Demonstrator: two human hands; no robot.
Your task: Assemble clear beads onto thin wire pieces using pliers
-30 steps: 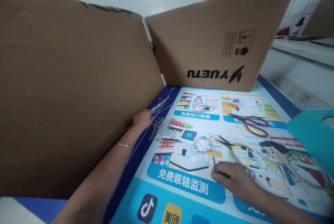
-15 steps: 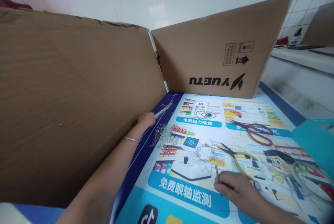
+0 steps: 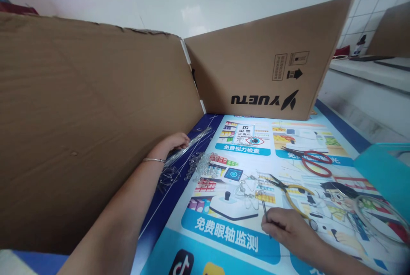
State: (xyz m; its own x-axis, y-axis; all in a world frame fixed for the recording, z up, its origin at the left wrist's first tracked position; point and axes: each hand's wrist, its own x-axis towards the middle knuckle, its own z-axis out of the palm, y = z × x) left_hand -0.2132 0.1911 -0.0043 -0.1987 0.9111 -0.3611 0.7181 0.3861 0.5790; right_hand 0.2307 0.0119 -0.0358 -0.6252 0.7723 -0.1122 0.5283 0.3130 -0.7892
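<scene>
Two hands work: left hand grips a bundle of wires at the desk's left edge; right hand pinches a pin. Wires seem light, springy, slippery; grasp mid-bundle.

Bright, even daylight on my feed. Soft glare patch on the white wall far centre; printed mat glossy, washed pale at far right. Shadows faint, only under my forearms. Wide-lens bend curves the cardboard screen at left. Near corners smear; right edge soft, centre sharp.
</scene>
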